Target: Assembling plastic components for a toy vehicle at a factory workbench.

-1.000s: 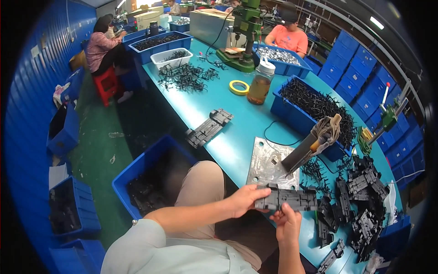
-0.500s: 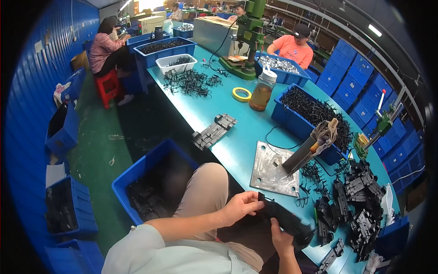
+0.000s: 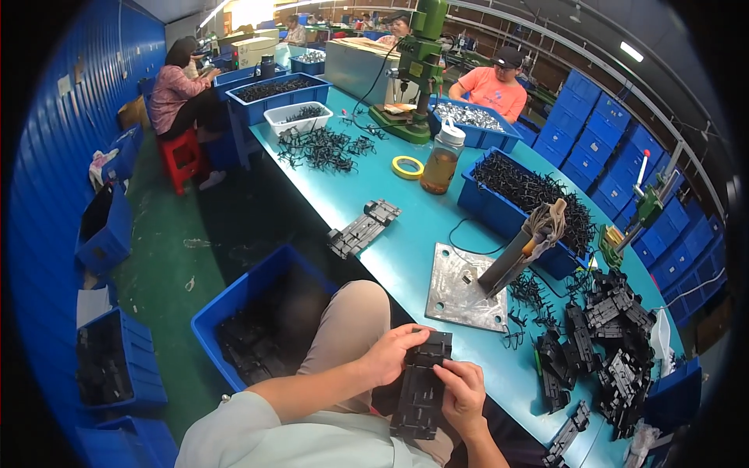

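Observation:
A long black plastic part (image 3: pixel 416 402), shaped like a toy car chassis, hangs over my lap at the table's near edge. Its molded ribs and recesses face up. My left hand (image 3: pixel 390 357) is closed on its upper left end, thumb on top. On the right edge, my right hand (image 3: pixel 463 390) grips it, with the fingertips near the upper middle. Just beyond my hands stands a metal base plate (image 3: pixel 452 310) with a dark upright post (image 3: pixel 502 269). Another chassis part (image 3: pixel 363 228) lies alone on the table's near-left edge.
At right, many black chassis parts (image 3: pixel 620 312) are piled beside scattered small black clips (image 3: pixel 533 300). A blue bin (image 3: pixel 488 207) of black clips, a bottle (image 3: pixel 442 162) and yellow tape (image 3: pixel 407 167) stand farther back. A blue bin (image 3: pixel 222 292) sits on the floor left of my knee.
The chassis part has swung from slanting down to the right to nearly upright in view, closer to my body. My right hand has moved left and up along its edge.

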`<state>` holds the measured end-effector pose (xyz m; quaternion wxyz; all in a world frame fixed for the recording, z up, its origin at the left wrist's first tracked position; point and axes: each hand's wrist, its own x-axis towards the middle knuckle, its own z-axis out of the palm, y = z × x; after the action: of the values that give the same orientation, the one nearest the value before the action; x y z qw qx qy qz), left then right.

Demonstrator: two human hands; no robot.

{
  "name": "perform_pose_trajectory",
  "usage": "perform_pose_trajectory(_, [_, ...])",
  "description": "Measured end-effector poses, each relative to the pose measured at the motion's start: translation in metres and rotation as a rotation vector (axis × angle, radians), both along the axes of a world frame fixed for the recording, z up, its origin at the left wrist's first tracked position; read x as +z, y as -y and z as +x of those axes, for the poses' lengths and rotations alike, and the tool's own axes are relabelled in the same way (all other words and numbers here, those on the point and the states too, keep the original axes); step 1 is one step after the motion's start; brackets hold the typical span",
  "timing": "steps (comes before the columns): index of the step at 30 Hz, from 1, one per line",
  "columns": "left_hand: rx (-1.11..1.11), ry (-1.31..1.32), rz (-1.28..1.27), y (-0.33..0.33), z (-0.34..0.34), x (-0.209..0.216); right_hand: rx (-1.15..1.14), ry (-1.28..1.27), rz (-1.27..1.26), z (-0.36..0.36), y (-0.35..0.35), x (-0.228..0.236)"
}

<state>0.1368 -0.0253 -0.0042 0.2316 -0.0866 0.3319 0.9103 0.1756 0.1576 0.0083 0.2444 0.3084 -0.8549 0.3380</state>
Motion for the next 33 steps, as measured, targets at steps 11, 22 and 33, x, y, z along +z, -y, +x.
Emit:
perform_pose_trajectory(11, [-0.154, -0.241, -0.109, -0.008, 0.026, -0.009, -0.146, 0.816, -0.912, 0.008, 0.008, -0.016])
perform_pose_trajectory(22, [-0.153, -0.124, -0.117, -0.005, 0.036, -0.020, -0.172, 0.974, -1.086, 0.009, 0.006, -0.024])
perform_pose_trajectory(33, [-0.074, -0.010, -0.055, -0.012, 0.039, -0.021, -0.142, 1.016, -1.212, 0.008, 0.010, -0.025])
